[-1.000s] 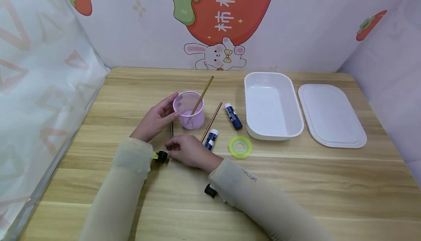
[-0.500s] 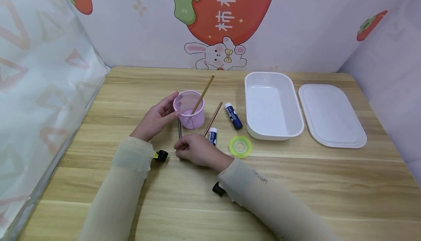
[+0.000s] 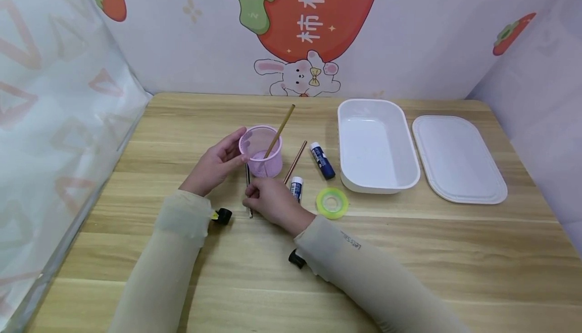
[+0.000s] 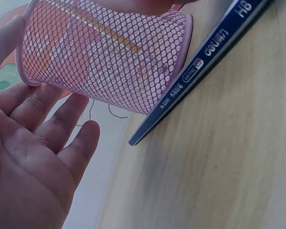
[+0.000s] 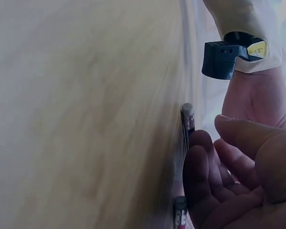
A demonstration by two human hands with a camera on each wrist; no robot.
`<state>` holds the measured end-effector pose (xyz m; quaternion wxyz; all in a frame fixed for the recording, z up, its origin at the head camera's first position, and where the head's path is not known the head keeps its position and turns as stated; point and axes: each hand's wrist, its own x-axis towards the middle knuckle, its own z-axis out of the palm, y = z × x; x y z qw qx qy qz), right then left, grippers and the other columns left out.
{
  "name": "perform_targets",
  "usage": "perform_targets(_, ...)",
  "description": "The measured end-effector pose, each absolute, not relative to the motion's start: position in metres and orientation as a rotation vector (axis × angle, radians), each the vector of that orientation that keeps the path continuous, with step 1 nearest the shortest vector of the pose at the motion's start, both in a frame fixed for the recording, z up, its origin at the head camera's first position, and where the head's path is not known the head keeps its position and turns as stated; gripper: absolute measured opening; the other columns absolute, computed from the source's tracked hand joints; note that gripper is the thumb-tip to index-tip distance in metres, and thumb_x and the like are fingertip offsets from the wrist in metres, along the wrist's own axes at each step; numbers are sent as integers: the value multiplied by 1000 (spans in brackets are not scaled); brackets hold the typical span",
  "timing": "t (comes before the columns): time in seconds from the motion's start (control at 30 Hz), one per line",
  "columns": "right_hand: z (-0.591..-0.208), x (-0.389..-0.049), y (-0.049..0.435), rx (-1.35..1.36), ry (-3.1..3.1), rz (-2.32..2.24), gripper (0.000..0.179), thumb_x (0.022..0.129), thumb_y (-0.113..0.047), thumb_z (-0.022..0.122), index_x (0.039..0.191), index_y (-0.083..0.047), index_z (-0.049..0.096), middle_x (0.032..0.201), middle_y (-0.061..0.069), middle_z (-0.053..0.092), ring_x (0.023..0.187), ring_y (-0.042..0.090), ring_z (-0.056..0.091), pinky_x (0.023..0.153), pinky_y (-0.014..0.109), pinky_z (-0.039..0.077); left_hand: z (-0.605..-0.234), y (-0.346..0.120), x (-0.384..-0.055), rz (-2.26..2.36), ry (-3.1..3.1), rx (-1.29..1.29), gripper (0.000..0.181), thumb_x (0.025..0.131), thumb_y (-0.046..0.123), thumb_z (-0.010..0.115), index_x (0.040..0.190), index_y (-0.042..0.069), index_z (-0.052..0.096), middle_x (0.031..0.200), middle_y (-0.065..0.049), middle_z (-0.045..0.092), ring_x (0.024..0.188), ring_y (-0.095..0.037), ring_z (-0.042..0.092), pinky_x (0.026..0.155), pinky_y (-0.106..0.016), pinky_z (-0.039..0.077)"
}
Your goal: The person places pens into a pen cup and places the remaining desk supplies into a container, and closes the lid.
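Note:
In the head view my left hand holds the pink mesh pen cup, thumb at the near rim and fingers along its far left side. A yellow pencil leans inside the cup. Beside the cup's base lies a dark blue HB pencil on the table, its tip toward the cup. My right hand is low over this pencil. In the right wrist view its bent fingertips are right at the pencil's end, the thumb apart from them. A copper-coloured pencil lies just right of the cup.
Two glue sticks, one farther back and one partly behind my right hand, lie near a yellow-green tape roll. A white plastic box and its flat lid are on the right. A printed cloth wall rises behind the table.
The dark pencil has shifted right along the table, closer under the cup, with my right hand. That hand then moved slightly forward, baring the pencil's near end. My left hand and the cup stayed put.

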<state>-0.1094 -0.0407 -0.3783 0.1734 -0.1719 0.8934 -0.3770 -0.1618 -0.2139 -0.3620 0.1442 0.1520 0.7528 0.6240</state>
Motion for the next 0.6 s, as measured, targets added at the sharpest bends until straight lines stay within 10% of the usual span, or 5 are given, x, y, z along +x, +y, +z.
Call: perform_targets(0.6, -377, -114, -51, -459, 2615, -888, 19, 78, -22, 73, 67, -19, 58, 60, -6, 56, 55, 9, 51, 48, 22, 43, -368, -214, -165, 1810, 2166, 408, 64, 92, 10, 58, 148, 18, 27, 149, -2, 31, 132, -22, 36, 101, -21, 38)
